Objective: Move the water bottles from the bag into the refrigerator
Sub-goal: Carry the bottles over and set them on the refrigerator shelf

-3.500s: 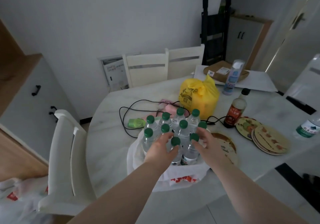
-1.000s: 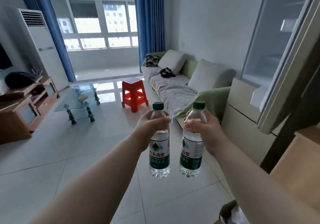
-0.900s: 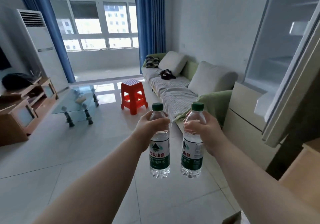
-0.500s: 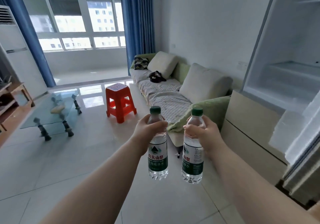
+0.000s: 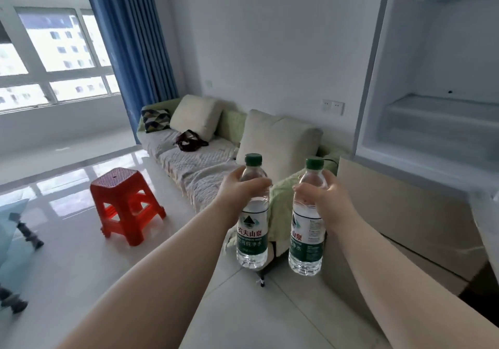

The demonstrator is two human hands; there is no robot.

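Two items held in mid-air

Left water bottle (image 5: 252,230), upright, is gripped at its shoulder by the left hand (image 5: 237,189); right water bottle (image 5: 306,238) likewise by the right hand (image 5: 328,200). Bottles stand apart, near the open refrigerator (image 5: 432,122) at right. Sofa (image 5: 194,159) behind; red stool (image 5: 118,184) at left.

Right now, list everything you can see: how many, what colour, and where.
water bottles: two, clear with green caps, one in each hand
refrigerator: one, white, open, on the right
sofa: one, green with pale cover, along the far wall
cushions: three, two cream and one patterned, on the sofa
stool: one, red, on the floor left of the sofa
curtain: one, blue, beside the window
window: one, white frame, far left
left hand: one, grips one bottle
right hand: one, grips the other
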